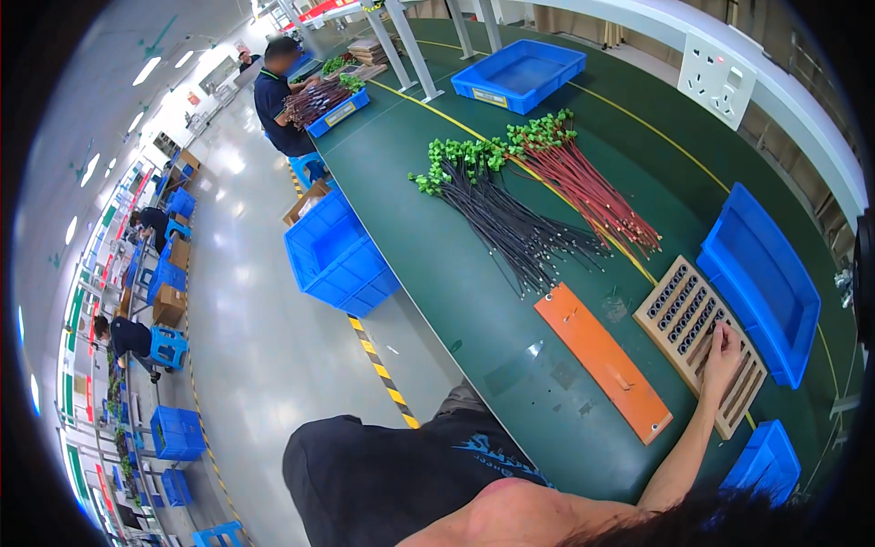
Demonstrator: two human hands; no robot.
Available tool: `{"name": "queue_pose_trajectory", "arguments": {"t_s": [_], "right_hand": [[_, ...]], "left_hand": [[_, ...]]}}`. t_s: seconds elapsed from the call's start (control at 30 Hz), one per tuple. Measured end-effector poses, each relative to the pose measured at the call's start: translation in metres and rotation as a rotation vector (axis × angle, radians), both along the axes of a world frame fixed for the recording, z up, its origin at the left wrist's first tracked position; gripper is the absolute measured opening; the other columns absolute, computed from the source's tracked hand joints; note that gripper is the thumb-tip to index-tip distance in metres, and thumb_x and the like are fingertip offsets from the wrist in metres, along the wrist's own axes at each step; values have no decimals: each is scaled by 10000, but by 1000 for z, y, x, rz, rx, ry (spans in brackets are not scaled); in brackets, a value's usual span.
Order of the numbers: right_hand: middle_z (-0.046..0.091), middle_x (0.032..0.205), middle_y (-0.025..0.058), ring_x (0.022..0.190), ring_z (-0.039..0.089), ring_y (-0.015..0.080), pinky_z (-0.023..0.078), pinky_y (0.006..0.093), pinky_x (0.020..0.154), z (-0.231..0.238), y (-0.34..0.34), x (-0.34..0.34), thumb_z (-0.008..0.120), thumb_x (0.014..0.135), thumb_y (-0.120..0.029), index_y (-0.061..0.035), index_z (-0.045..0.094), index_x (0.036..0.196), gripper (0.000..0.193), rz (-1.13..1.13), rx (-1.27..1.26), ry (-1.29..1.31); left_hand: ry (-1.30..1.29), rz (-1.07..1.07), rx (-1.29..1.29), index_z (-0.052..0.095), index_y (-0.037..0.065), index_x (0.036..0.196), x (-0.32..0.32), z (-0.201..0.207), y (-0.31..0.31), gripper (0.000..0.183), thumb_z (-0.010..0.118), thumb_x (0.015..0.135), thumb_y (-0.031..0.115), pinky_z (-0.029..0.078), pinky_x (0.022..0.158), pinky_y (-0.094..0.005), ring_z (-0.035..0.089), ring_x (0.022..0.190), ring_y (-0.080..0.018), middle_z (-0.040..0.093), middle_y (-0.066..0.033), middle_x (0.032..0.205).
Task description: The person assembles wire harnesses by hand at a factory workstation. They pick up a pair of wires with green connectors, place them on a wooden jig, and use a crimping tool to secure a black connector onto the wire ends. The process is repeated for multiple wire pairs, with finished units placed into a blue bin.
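My right hand (723, 346) reaches over a wooden slotted tray (653, 321) on the green table. Its fingers are pinched together at the slots, and whatever is between them is too small to make out. Rows of small black round parts (680, 310) fill several of the tray's slots; the slots nearest my forearm show bare. Beside the tray lies an orange board (597, 360) with small metal fittings on it. Beyond that, a bundle of black cables (510, 219) with green connectors is spread next to a bundle of red cables (592, 182). My left hand is out of view.
A long blue bin (770, 283) borders the tray, with another blue bin (766, 465) near my arm. A blue tray (519, 77) sits farther off. A blue crate (337, 251) stands by the table edge. Another person (278, 100) works at the far end.
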State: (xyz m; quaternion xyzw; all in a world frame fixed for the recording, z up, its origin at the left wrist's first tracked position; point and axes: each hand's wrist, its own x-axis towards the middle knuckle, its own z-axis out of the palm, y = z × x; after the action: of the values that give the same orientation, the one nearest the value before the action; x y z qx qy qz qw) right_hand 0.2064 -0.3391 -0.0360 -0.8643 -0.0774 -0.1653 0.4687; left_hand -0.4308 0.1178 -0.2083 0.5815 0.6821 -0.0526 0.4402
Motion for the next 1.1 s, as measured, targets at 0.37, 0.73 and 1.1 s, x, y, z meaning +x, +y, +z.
{"name": "queue_pose_trajectory", "arguments": {"t_s": [0.37, 0.73, 1.1], "right_hand": [[621, 1037, 99, 754, 584, 184, 507, 323, 726, 43, 32, -24, 709, 969, -147, -22, 712, 1079, 167, 15, -266, -147], [631, 996, 98, 742, 577, 190, 495, 329, 717, 31, 27, -14, 722, 951, -135, -19, 736, 1039, 147, 0, -181, -108], [642, 934, 95, 726, 605, 215, 504, 349, 692, 26, 22, -10, 709, 965, -172, -28, 745, 994, 151, -83, -81, -108]], "left_hand": [[-220, 37, 1161, 656, -47, 914, 127, 75, 254, 390, 570, 1065, 302, 506, 753, -410, 652, 816, -263, 706, -157, 894], [-861, -1916, 1281, 716, 69, 1015, 626, 289, 72, 138, 683, 881, 70, 542, 859, -448, 670, 1010, -305, 682, -92, 1012], [-852, -2018, 1223, 765, 71, 875, 747, 259, 63, 69, 740, 835, 121, 554, 859, -442, 676, 974, -318, 675, -96, 912]]}}
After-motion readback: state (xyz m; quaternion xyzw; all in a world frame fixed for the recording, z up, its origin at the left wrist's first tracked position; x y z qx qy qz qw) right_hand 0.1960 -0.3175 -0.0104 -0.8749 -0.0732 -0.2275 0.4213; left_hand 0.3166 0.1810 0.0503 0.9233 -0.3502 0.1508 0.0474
